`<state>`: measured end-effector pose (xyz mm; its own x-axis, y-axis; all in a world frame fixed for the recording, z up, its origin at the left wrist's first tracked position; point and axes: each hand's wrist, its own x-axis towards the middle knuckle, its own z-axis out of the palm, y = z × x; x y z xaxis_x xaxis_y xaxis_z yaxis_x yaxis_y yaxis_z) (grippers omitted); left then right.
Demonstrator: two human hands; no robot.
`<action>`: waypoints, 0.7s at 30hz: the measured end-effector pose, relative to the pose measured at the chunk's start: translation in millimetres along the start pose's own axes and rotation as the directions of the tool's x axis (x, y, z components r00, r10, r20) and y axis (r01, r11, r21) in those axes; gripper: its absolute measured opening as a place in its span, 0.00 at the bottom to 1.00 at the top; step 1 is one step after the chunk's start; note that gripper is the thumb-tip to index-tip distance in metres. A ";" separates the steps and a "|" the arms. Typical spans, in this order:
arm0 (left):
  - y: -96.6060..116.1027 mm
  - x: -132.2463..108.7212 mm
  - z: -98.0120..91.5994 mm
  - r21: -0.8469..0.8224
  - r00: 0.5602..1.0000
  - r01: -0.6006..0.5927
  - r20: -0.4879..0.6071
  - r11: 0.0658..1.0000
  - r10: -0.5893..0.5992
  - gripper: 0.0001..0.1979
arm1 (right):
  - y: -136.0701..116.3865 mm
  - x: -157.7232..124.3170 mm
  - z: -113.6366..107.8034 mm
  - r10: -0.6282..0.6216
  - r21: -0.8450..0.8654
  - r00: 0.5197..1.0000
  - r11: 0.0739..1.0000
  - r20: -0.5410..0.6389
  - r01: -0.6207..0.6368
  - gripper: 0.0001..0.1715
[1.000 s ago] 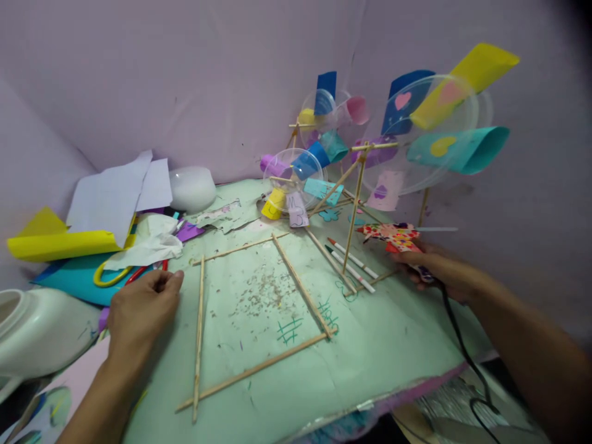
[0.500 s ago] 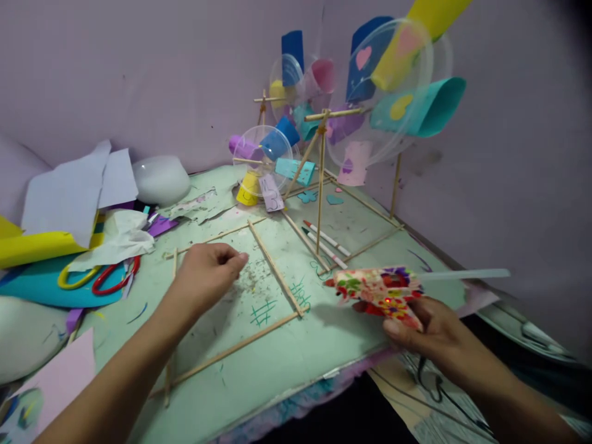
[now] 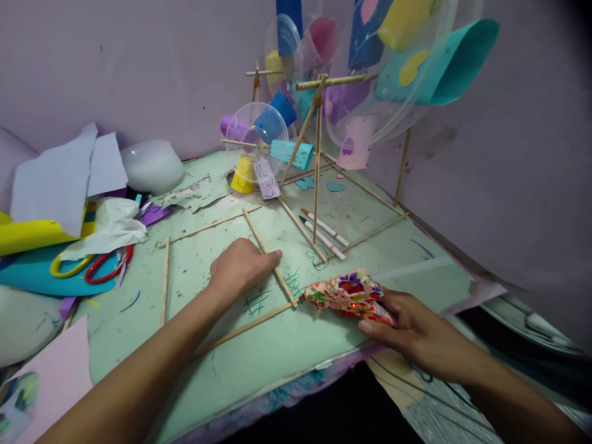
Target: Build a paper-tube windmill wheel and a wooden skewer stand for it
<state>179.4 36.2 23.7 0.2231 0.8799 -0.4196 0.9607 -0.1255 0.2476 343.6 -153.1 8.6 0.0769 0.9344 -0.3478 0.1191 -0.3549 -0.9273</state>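
My right hand [image 3: 407,327] grips a glue gun [image 3: 345,294] wrapped in flowered paper, its nozzle pointing left at the near right corner of a square frame of wooden sticks [image 3: 164,280] lying on the green board [image 3: 296,345]. My left hand [image 3: 240,265] rests inside the frame with fingers curled, fingertips pressing the right-hand stick [image 3: 263,246]. A glue stick [image 3: 411,265] pokes out of the gun's back.
Pinwheel models [image 3: 259,135] of clear discs and coloured paper cones stand on stick frames at the back, the largest [image 3: 393,68] by the right wall. Two pens [image 3: 326,234] lie below them. Scissors [image 3: 90,265], papers [image 3: 65,172] and a white bowl [image 3: 150,163] crowd the left.
My right hand brought the glue gun from the right across and down to the frame's near corner. My left hand moved from the scissors side onto the right-hand stick.
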 end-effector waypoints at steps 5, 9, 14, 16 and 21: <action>1.5 1.0 1.6 -0.027 0.999 0.037 -0.023 0.999 -0.038 0.21 | -0.7 1.0 -1.4 0.022 -0.028 1.000 0.999 0.007 -0.022 0.27; 2.6 8.6 0.9 -0.076 0.998 0.069 0.012 0.995 -0.068 0.18 | -0.2 0.7 -1.0 0.005 -0.025 1.000 1.000 -0.001 -0.005 0.25; 0.5 16.7 2.7 -0.120 0.996 0.085 -0.005 0.989 -0.086 0.17 | -1.2 0.3 0.2 -0.010 -0.023 1.000 1.000 0.009 0.011 0.24; -2.2 19.1 4.5 -0.145 0.996 0.091 -0.001 0.985 -0.092 0.16 | -2.2 0.2 0.5 -0.011 -0.028 1.000 1.000 0.008 0.012 0.24; -8.0 23.2 7.1 -0.231 0.994 0.104 0.063 0.967 -0.092 0.14 | -4.2 0.3 1.4 -0.010 0.018 0.999 1.000 0.033 0.010 0.22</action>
<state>178.0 54.4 5.7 0.1434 0.8572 -0.4946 0.9144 0.0764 0.3976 341.8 -151.3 12.2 0.0431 0.9384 -0.3427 0.1021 -0.3454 -0.9329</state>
